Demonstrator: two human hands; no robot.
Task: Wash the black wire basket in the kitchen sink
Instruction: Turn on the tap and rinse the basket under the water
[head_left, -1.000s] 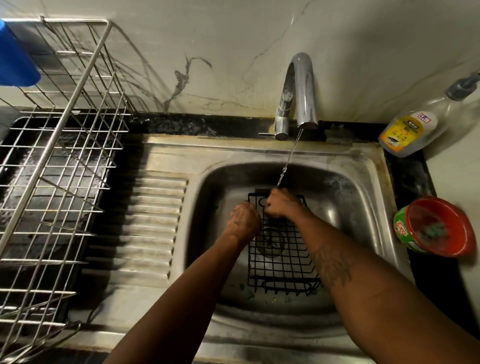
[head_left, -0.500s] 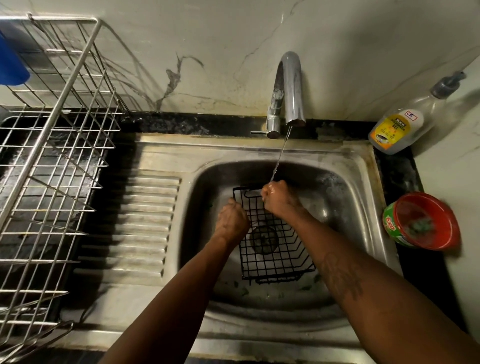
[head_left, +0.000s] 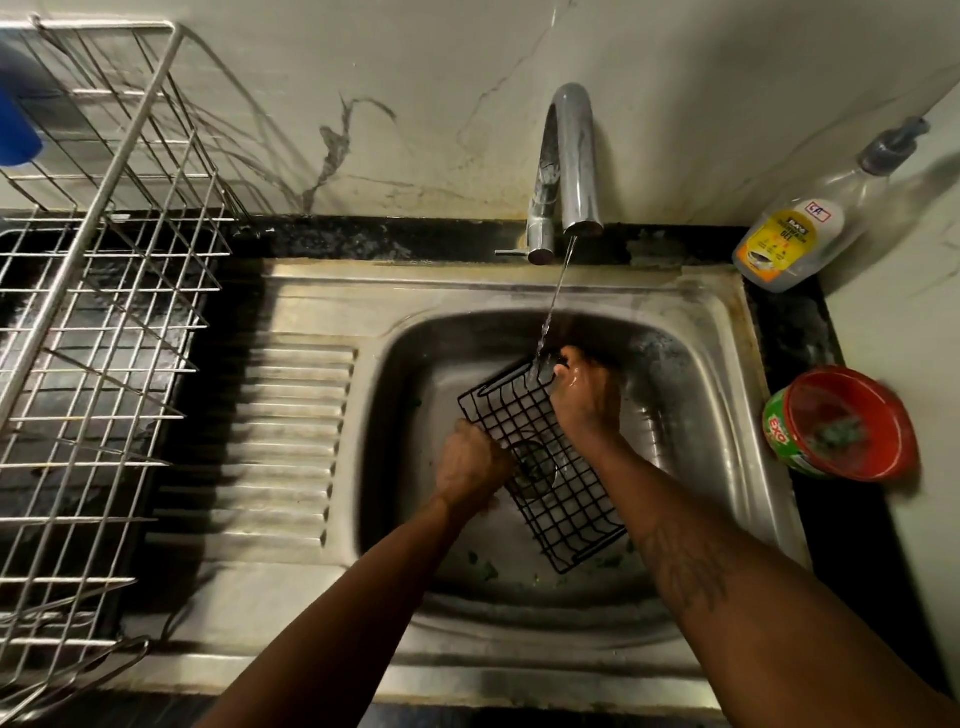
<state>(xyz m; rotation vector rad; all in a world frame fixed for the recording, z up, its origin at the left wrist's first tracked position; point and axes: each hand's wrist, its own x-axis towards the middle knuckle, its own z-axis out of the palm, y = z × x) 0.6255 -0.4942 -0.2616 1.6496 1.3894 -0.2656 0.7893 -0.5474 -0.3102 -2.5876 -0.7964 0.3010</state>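
The basket (head_left: 558, 483) is tilted in the sink (head_left: 696, 405). My left grip (head_left: 470, 462) curls round its side edge, and my right grip (head_left: 587, 397) clasps the far corner under the tap (head_left: 574, 156) stream. I'd rotate it slowly so water reaches every wire.

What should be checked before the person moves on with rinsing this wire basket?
1. Left hand grips the black wire basket at its left edge: ok.
2. Right hand holds its far corner: ok.
3. Water stream from the tap lands on the basket's far end: ok.
4. Basket inside the sink bowl: ok.
5. Dish soap bottle stands right of the sink: ok.
6. Basket free of dirt: cannot tell.
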